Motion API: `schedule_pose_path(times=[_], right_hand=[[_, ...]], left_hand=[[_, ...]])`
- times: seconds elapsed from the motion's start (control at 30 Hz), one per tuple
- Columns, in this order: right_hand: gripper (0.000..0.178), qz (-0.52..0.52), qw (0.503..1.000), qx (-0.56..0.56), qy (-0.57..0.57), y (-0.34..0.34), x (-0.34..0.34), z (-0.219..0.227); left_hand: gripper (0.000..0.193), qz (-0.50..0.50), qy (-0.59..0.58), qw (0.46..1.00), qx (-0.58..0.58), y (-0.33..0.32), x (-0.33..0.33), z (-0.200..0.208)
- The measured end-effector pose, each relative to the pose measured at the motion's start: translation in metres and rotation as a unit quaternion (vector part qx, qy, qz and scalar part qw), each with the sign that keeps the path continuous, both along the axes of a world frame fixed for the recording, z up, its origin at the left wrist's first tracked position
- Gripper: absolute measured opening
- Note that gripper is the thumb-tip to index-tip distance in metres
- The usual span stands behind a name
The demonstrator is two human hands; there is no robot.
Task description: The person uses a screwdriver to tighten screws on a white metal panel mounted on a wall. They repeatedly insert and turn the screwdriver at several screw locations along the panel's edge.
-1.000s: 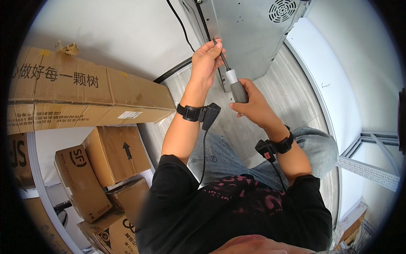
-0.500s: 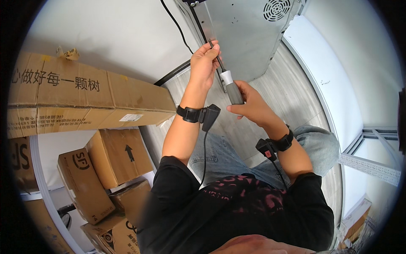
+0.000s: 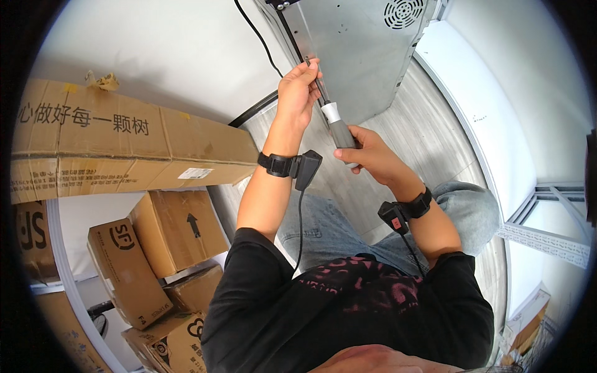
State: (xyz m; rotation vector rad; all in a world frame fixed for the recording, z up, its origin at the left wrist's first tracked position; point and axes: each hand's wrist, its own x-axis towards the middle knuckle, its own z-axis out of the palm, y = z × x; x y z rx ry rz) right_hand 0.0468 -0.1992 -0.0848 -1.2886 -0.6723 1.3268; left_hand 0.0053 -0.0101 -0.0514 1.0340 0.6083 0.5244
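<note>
A screwdriver (image 3: 340, 132) with a grey handle and a white collar slants between my hands, its dark shaft pointing up and left. My right hand (image 3: 375, 154) is closed around the lower part of the handle, thumb across it. Near the tip of the shaft, the fingers of my left hand (image 3: 297, 92) are pinched together around it. Whether a screw sits at the tip is too small to tell. Both hands are in front of a grey metal cabinet panel (image 3: 357, 68), close to its left edge. A dark strip runs down that edge behind my left fingers.
A long cardboard box (image 3: 149, 140) lies to the left, above several smaller cartons (image 3: 180, 230) on a shelf. A black cable (image 3: 261, 38) hangs by the wall. White panels (image 3: 479, 124) and a metal frame (image 3: 547, 239) stand at the right. Straps on both wrists carry cabled black devices.
My right hand has shifted its grip, with the thumb now lying across the handle nearer its end. The left hand still pinches the shaft close to the tip.
</note>
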Motion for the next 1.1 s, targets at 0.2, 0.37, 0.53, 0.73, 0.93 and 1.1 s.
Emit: schedule_pose_path(times=[0.2, 0.37, 0.53, 0.73, 0.93, 1.1], right_hand=[[0.040, -0.077, 0.993, 0.032, 0.088, -0.007, -0.003, 0.013], [0.043, -0.062, 0.992, 0.059, 0.097, -0.008, 0.002, 0.004], [0.044, -0.056, 0.998, 0.023, -0.016, 0.005, -0.004, -0.003], [0.042, -0.085, 0.993, 0.060, 0.058, 0.008, -0.006, -0.008], [0.040, -0.082, 0.994, 0.055, 0.053, 0.005, -0.006, -0.008], [0.039, -0.084, 0.994, 0.058, 0.048, 0.003, -0.009, -0.005]], left_hand=[[0.021, 0.013, -0.004, 1.000, 0.009, 0.000, -0.002, -0.002], [0.027, 0.025, -0.005, 1.000, -0.015, -0.007, 0.000, 0.007], [0.026, 0.031, -0.084, 0.991, -0.104, -0.008, 0.003, -0.006], [0.025, 0.019, -0.133, 0.977, -0.168, -0.002, 0.005, -0.011], [0.026, 0.030, -0.115, 0.979, -0.168, -0.006, 0.006, -0.002], [0.027, 0.050, -0.075, 0.985, -0.144, -0.002, 0.008, -0.009]])
